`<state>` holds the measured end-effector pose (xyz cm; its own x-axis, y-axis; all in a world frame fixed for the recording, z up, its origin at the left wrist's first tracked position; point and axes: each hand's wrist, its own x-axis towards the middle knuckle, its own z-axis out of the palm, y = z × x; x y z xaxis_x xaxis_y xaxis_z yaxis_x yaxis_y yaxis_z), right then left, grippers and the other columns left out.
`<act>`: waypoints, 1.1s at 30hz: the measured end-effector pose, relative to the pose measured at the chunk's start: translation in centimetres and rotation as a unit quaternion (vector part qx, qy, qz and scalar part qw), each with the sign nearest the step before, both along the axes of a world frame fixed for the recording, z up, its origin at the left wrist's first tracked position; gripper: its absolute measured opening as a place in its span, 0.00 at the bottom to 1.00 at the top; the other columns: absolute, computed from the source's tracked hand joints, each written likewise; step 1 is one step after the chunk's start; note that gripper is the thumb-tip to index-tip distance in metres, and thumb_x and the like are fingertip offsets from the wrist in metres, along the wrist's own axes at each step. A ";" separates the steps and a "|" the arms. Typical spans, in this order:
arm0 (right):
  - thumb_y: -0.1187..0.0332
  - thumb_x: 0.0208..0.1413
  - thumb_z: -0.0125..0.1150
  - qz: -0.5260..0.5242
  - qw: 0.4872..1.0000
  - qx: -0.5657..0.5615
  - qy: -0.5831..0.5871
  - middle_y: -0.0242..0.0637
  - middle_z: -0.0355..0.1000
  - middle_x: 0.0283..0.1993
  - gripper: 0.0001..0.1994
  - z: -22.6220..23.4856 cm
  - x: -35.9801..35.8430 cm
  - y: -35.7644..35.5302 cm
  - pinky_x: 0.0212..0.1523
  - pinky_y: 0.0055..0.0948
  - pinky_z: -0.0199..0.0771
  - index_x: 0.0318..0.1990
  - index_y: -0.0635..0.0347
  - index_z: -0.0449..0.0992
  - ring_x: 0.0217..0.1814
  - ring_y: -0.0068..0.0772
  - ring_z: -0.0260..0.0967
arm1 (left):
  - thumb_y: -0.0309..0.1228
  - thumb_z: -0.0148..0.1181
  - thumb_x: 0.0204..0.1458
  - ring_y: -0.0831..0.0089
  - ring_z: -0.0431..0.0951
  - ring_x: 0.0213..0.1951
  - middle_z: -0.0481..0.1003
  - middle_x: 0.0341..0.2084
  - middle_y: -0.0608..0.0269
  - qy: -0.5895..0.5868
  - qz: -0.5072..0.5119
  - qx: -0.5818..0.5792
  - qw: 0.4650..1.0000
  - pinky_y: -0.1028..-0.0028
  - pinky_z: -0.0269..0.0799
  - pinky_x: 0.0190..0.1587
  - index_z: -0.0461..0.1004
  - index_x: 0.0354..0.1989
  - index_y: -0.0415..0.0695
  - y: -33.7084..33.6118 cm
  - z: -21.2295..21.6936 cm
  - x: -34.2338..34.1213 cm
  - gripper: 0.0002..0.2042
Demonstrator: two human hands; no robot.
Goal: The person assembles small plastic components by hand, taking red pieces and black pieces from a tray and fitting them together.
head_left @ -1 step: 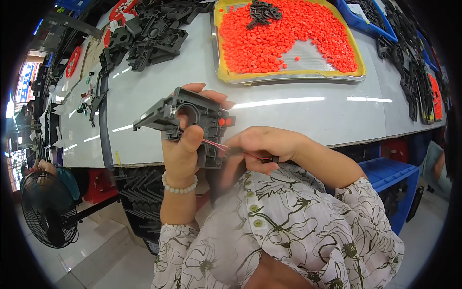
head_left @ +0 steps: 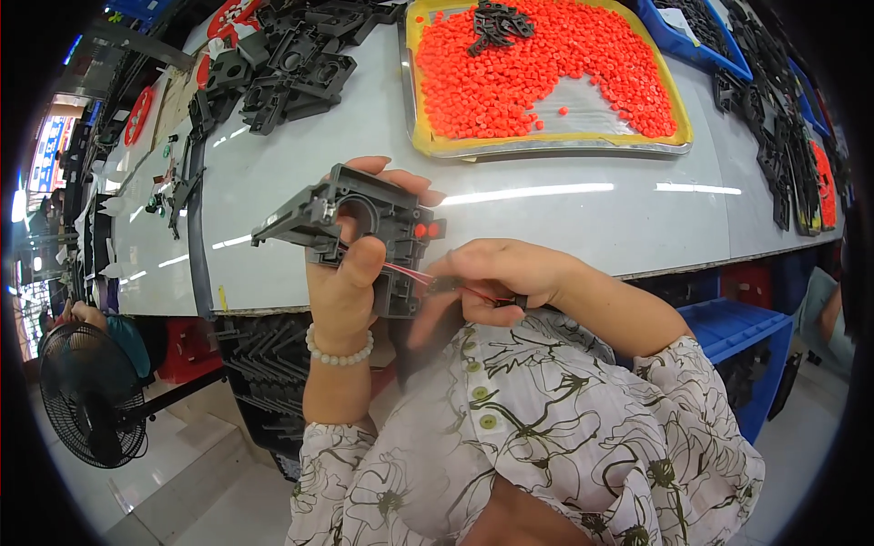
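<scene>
My left hand [head_left: 341, 296] is closed round a dark grey plastic housing [head_left: 401, 241], raised at the near edge of the table. The housing has a round opening, and two small red caps [head_left: 426, 230] sit at its right side. Red and whitish wires [head_left: 408, 271] run from under my left thumb to my right hand [head_left: 501, 273]. Those wires are pinched in my right fingers, with a small dark piece [head_left: 443, 285] along them. A small black connector [head_left: 519, 301] shows by my right fingertips. My right hand's lower fingers are blurred.
Beyond my hands stands a yellow-lined metal tray [head_left: 414, 100] of red caps [head_left: 482, 91]. More grey housings [head_left: 291, 68] are piled at the far left. A blue bin [head_left: 742, 64] lies far right, a blue crate [head_left: 728, 328] below right, and a black fan [head_left: 91, 396] lower left.
</scene>
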<state>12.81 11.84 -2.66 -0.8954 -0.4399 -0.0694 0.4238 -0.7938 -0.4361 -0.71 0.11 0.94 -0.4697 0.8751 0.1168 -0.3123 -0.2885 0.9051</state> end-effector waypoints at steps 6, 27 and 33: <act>0.63 0.55 0.56 -0.181 0.969 0.160 -0.052 0.35 0.71 0.27 0.17 1.1 0.3 -1.3 0.12 0.13 0.51 0.48 0.64 0.71 0.12 0.12 0.51 | 0.45 0.66 0.42 0.64 0.73 0.44 0.69 0.42 0.48 0.028 0.023 -0.003 0.999 0.69 0.75 0.43 0.57 0.53 0.37 -0.6 -0.1 -0.1 0.35; 0.78 0.38 0.67 -0.564 0.434 0.661 0.239 0.34 0.74 0.37 0.14 1.2 0.0 0.0 0.28 0.24 0.74 0.36 0.57 0.76 0.31 0.28 0.73 | 0.38 0.62 0.47 0.64 0.72 0.46 0.69 0.43 0.50 0.047 0.052 0.047 0.996 0.69 0.70 0.48 0.55 0.53 0.37 -0.2 -2.0 0.7 0.30; 0.82 0.35 0.64 -0.480 0.320 0.748 0.328 0.38 0.74 0.37 0.14 3.0 1.2 0.5 0.25 0.24 0.72 0.35 0.62 0.77 0.26 0.29 0.71 | 0.21 0.49 0.50 0.65 0.72 0.45 0.69 0.43 0.51 -0.028 0.106 -0.012 0.994 0.68 0.72 0.47 0.56 0.53 0.37 0.1 -1.3 1.3 0.20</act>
<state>14.06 12.30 0.32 -0.6060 0.1451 0.7821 -0.2750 0.8844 -0.3772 0.54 0.20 -0.33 -0.6488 0.7581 0.0663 -0.2963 -0.3319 0.8956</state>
